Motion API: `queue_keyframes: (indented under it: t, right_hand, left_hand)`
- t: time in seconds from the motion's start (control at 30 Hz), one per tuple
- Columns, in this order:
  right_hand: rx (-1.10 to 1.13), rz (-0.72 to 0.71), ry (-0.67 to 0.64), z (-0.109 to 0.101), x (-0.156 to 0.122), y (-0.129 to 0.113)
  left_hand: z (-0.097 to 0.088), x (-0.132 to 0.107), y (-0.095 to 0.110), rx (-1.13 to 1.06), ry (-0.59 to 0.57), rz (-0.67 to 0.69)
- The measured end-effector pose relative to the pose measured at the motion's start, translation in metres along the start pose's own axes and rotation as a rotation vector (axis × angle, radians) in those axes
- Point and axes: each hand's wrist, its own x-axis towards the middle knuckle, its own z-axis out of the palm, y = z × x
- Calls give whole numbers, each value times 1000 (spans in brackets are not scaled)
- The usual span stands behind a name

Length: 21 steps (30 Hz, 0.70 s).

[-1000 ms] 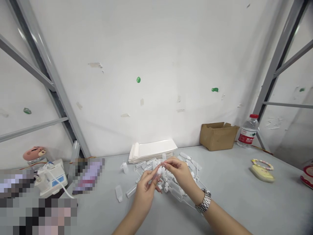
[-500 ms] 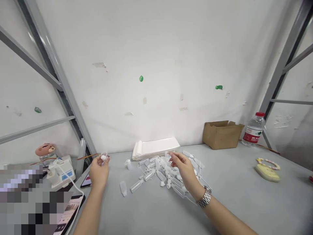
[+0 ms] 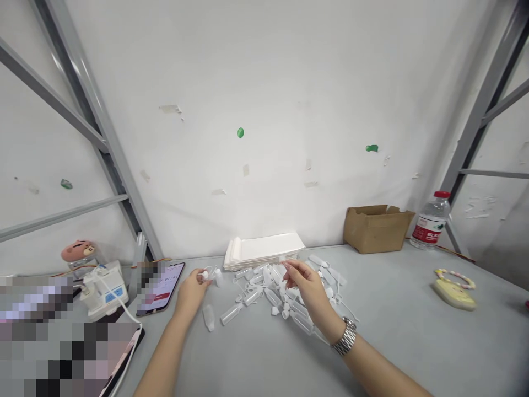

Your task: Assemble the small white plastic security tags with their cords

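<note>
My left hand (image 3: pixel 192 291) pinches a small white plastic cap (image 3: pixel 205 274) with a thin loop on it. Just right of those fingertips stands another white plastic piece (image 3: pixel 219 278). Over the heap of clear little squeeze bottles (image 3: pixel 273 298) and white caps, my right hand (image 3: pixel 308 285) has its thumb and fingers closed around a small translucent plastic piece (image 3: pixel 282 258), mostly hidden by the fingers. Two loose items lie left of the heap: a flat frosted bottle (image 3: pixel 209 318) and a clear bottle (image 3: pixel 231 314).
Behind the heap, a stack of white sheets or sleeves (image 3: pixel 264 248) rests against the wall. A cardboard box (image 3: pixel 376 231) and a water bottle (image 3: pixel 430 223) stand back right, near a yellow case (image 3: pixel 454 294). Leftward are a phone (image 3: pixel 163 289) and a white power strip (image 3: pixel 103 289).
My left hand has moved right with the white cap, close to the standing white piece, uncovering the phone. My right hand has stayed nearly in place.
</note>
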Motion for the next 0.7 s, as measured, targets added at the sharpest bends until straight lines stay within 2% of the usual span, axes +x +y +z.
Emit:
queue_keyframes:
  t: [0.13,0.23,0.37,0.47,0.5,0.53,0.63,0.7]
  right_hand:
    - [-10,-1,3,1,-1,1]
    - [-17,-2,0,1,-2,-1]
    - [-98,-6,-64,-4,1,-8]
    - [-344,-55,-113,-8,3,-9]
    - [-461,-86,-116,-9,3,-7]
    - [-586,-120,-113,-9,2,-4]
    - [-929,-222,-120,-4,-5,8]
    - [-1092,-270,-120,1,-10,17]
  left_hand:
    - [4,-2,2,6,-74,0]
    - [-6,-1,1,43,-90,2]
    - [-35,-1,6,130,11,-8]
    - [-46,-12,23,142,167,56]
    - [-45,-18,31,110,166,94]
    - [-42,-25,39,53,113,129]
    - [-22,-49,62,-56,-158,283]
    - [-9,-61,73,-51,-216,315]
